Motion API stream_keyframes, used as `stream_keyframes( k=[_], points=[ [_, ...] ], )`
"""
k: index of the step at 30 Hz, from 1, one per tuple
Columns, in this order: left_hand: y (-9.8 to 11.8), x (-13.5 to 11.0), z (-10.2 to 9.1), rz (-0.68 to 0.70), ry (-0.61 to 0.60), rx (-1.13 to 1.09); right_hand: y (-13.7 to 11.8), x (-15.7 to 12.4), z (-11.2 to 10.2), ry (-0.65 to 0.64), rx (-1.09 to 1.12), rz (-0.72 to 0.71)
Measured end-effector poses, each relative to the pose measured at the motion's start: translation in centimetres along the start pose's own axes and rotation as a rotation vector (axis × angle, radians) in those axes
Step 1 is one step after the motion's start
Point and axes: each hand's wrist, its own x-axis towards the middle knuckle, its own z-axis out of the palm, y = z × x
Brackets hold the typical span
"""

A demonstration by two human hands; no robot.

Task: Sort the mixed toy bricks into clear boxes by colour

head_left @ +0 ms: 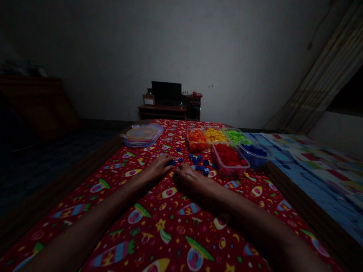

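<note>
My left hand (159,167) rests low over the tablecloth, its fingers and thumb curved around a small blue plastic piece (172,163). Close beside it, my right hand (189,176) has its fingers curled together; what they hold is mostly hidden. Another blue piece (180,160) lies between and just beyond the hands. To the right of them, several loose blue plastic pieces (197,160) are scattered on the cloth, one (206,171) catching the light. The dim light hides their exact shape.
Clear tubs hold orange (197,140), yellow (216,135), green (235,136) and red pieces (229,155). A round tub (266,160) holds blue ones. Stacked lids (141,135) lie at the left edge of the patterned red tablecloth (167,230). A monitor (166,93) stands behind.
</note>
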Motion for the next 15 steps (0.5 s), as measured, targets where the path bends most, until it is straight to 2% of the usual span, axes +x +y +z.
stream_keyframes(
  k=[4, 6, 8, 10, 12, 13, 15],
  points=[
    [0.5, -0.3, 0.6, 0.071, 0.012, -0.046, 0.3, 0.6, 0.5, -0.015, 0.041, 0.06],
    [0.8, -0.2, 0.4, 0.051, 0.014, -0.058, 0.8, 1.5, 0.3, -0.025, 0.122, 0.132],
    [1.1, 0.0, 0.0, -0.03, 0.017, -0.098, 1.3, 2.3, 0.1, 0.033, 0.232, 0.247],
    [1.3, 0.3, -0.5, -0.182, 0.029, -0.191, 1.6, 3.1, 0.0, 0.13, 0.422, 0.399],
    [1.5, 0.7, -1.0, -0.317, 0.038, -0.293, 1.7, 3.6, 0.1, 0.164, 0.732, 0.573],
    [1.6, 0.8, -1.2, -0.337, 0.052, -0.321, 1.8, 3.8, 0.2, 0.165, 0.907, 0.652],
    [2.0, 1.2, -1.7, -0.272, 0.097, -0.316, 1.7, 4.0, 0.4, 0.198, 1.162, 0.744]
  ],
)
